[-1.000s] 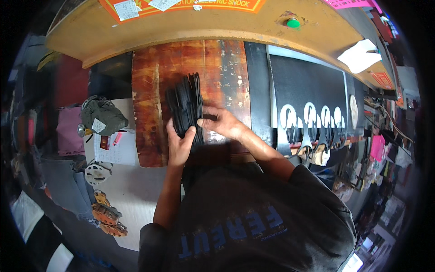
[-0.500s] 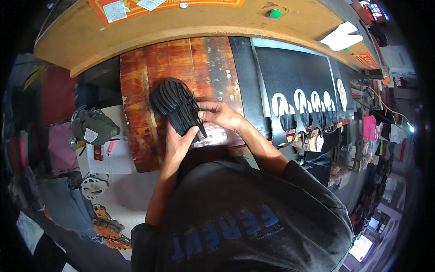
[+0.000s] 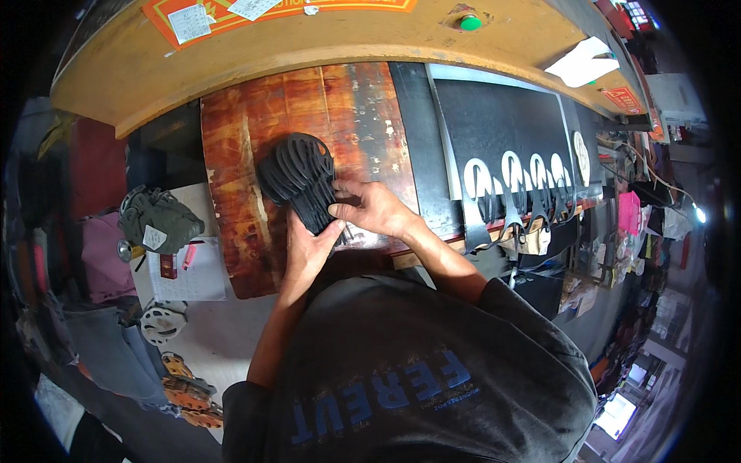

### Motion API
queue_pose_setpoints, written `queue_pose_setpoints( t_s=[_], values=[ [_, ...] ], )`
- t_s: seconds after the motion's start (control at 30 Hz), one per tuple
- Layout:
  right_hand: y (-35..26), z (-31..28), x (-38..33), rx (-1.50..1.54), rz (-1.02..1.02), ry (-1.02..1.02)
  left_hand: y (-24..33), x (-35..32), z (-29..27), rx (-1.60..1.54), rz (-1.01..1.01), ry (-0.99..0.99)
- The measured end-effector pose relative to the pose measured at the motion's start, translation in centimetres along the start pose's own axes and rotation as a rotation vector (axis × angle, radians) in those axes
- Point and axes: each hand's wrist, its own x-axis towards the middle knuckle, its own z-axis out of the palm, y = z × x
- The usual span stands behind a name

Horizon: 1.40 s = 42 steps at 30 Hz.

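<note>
A thick bundle of flat black pieces (image 3: 289, 181) with rounded, slotted heads and narrow tails lies tilted over the brown board. My left hand (image 3: 310, 248) wraps the tail end from below, its thumb across the strips. At the bundle's right edge, my right hand (image 3: 374, 210) has its thumb and fingers closed against the strips. The fingertips partly hide which strips they grip. What the pieces are made of, I cannot tell for sure.
The streaked red-brown board (image 3: 231, 154) lies under a yellow machine beam (image 3: 309, 46) with a green button (image 3: 469, 23). To the right, several slotted black pieces (image 3: 511, 185) hang over the edge of a black sheet (image 3: 502, 116). A dark green bag (image 3: 162, 220) sits at left beside papers (image 3: 193, 278).
The bundle's heads have fanned out, with one slotted head now standing out at the right. My right thumb has shifted left onto the strips.
</note>
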Motion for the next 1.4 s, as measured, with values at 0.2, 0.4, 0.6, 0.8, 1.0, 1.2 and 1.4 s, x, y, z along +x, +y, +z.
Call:
queue_pose_setpoints(
  t_s=[0.2,0.4,0.6,0.8,1.0,1.2,1.4],
  values=[
    [-0.5,0.3,-0.7,0.018,0.042,0.159,0.2,-0.2,-0.1,-0.008,-0.035,0.043],
    [0.0,0.6,-0.7,-0.186,-0.176,0.163,-0.2,-0.5,-0.3,-0.045,-0.036,0.006],
    [-0.2,0.8,-0.6,-0.026,0.042,0.098,-0.4,-0.4,-0.3,-0.061,-0.006,-0.060],
    [0.1,0.5,-0.5,0.008,0.058,0.100,0.2,-0.8,-0.4,-0.071,-0.054,-0.097],
    [1.1,0.3,-0.7,0.081,0.058,0.091,0.3,-0.5,0.1,0.027,-0.106,-0.055],
    [0.0,0.0,-0.9,0.046,0.070,0.112,0.4,-0.3,0.6,0.110,-0.073,-0.018],
    [-1.1,-0.2,-1.4,-0.109,0.086,0.116,0.4,-0.2,0.7,0.088,-0.040,-0.017]
  ],
)
